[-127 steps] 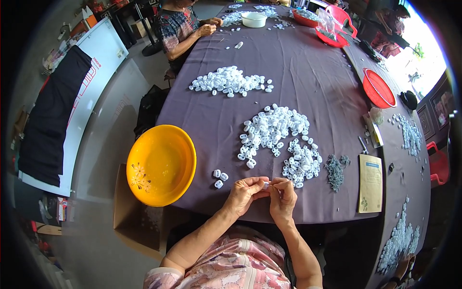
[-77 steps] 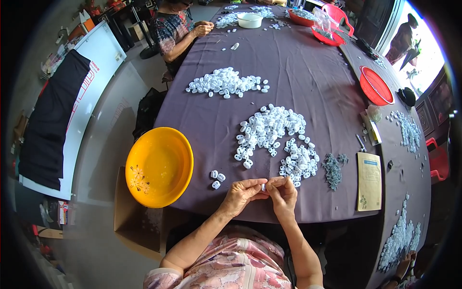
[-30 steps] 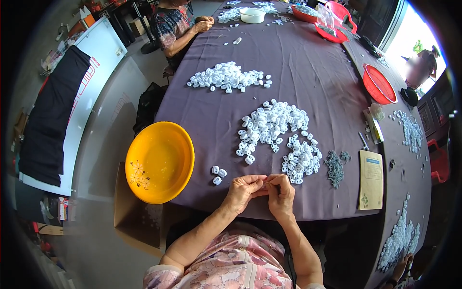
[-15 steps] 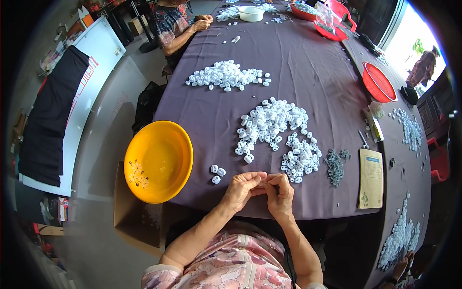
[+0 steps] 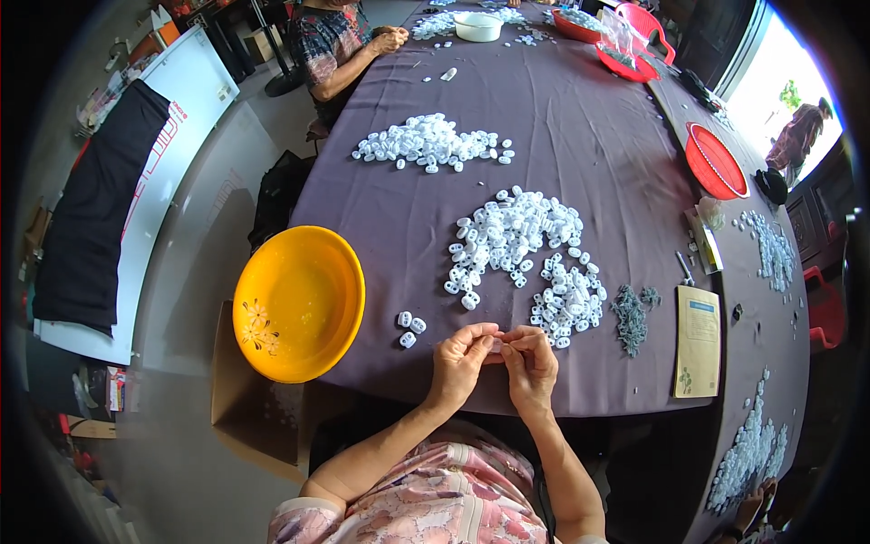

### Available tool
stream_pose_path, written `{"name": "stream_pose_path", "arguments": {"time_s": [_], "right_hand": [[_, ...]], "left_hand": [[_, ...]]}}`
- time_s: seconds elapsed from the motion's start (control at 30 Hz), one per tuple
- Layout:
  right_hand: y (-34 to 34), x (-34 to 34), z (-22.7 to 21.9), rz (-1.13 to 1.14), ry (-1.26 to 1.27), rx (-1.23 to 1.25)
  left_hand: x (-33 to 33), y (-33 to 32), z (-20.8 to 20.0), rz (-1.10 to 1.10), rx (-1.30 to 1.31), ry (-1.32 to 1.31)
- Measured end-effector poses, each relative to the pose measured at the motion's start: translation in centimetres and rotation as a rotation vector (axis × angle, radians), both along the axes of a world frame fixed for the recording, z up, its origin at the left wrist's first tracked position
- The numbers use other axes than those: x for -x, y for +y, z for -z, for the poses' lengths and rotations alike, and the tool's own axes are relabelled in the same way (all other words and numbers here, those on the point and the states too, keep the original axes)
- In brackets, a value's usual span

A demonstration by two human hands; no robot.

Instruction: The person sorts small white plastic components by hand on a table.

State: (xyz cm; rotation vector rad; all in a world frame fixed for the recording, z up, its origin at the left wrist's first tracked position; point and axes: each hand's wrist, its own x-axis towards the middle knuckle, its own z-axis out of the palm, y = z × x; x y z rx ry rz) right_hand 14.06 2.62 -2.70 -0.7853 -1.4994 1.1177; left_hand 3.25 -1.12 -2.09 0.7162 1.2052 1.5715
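Note:
My left hand (image 5: 458,364) and my right hand (image 5: 531,367) meet over the near table edge, fingers closed in a pinch. Between their fingertips shows a bit of a small pale piece (image 5: 497,345), mostly hidden by the fingers. Just beyond my right hand lies a small heap of white oval plastic pieces (image 5: 569,299) with two dark holes each. It adjoins a larger heap of the same pieces (image 5: 517,227). Several more white pieces (image 5: 408,339) sit apart, left of my left hand. To the right is a pile of small grey parts (image 5: 630,319).
A yellow basin (image 5: 304,308) stands at the left table corner, above a cardboard box (image 5: 258,417). Farther off is another white heap (image 5: 426,143). A tan notebook (image 5: 697,344) and a red basket (image 5: 716,161) lie right. A co-worker (image 5: 331,45) sits at the far left.
My fingers have shifted slightly around the pale piece, and the fingertips have turned a little. The whole view has moved slightly; the heaps look the same.

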Motion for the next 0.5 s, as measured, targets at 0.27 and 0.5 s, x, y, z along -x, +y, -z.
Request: {"name": "stream_pose_path", "arguments": {"time_s": [0.27, 0.5], "right_hand": [[-0.03, -0.08, -0.41, -0.065, 0.01, 0.053], [0.13, -0.14, -0.29, -0.034, 0.006, 0.026]], "left_hand": [[-0.43, 0.27, -0.19, -0.041, 0.039, 0.021], [0.11, 0.46, -0.41, 0.02, 0.098, -0.104]]}}
